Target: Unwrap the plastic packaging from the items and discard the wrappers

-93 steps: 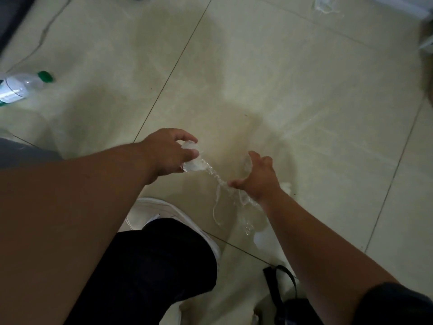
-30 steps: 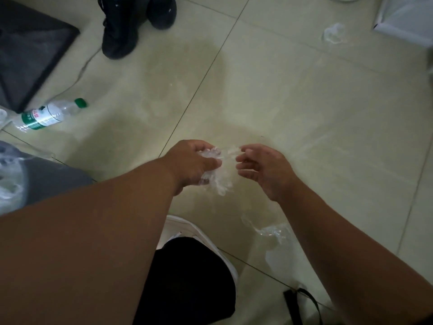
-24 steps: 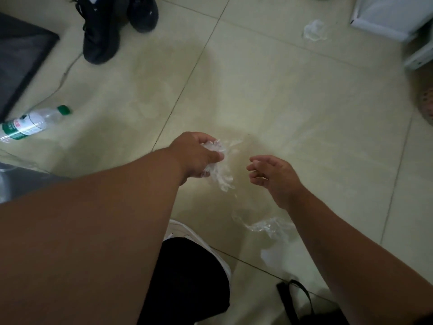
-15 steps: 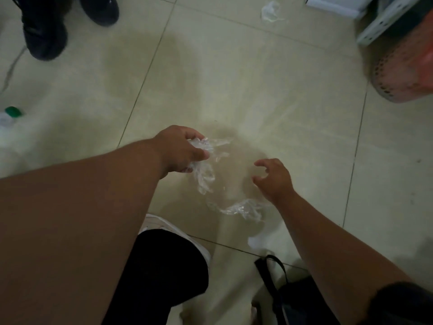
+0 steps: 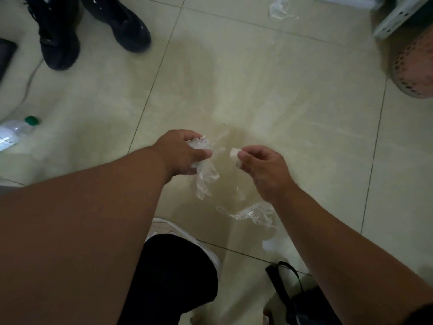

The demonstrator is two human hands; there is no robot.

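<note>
"What is in the left hand (image 5: 185, 153)?"

"A bunch of clear crinkly plastic wrap (image 5: 203, 165). It is scrunched up inside the curled fingers, and a long loose bit hangs down below the hand."

"And the right hand (image 5: 262, 167)?"

"It pinches a small white piece (image 5: 234, 152) at its fingertips, held up near the left hand but not touching it."

"Any more plastic?"

"Yes. Another clear wrapper (image 5: 254, 214) lies crumpled on the floor, just under the right wrist."
</note>
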